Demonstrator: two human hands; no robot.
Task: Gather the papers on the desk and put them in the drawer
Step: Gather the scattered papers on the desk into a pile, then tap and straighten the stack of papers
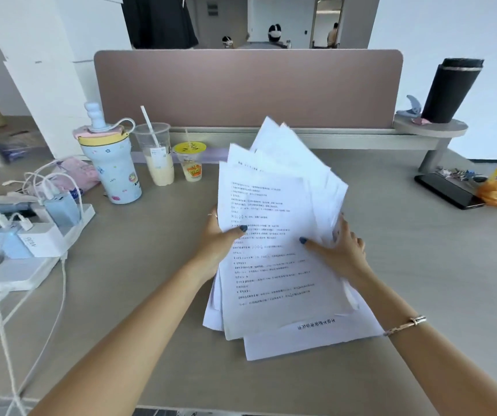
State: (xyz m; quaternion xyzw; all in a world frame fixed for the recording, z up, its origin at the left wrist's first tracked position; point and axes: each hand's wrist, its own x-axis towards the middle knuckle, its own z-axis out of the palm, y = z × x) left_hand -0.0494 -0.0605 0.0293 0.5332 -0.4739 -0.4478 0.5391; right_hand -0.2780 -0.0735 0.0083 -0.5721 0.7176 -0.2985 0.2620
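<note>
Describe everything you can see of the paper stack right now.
The paper stack is white printed sheets, loosely fanned and uneven, not squared. The top sheet carries lines of black text. The left hand and right hand grip its sides, thumbs on top. Its far end tilts up; its near edge seems to rest on the desk.

Left hand (215, 241) and right hand (341, 250) grip fanned papers (271, 265) above desk (151, 295).
</note>
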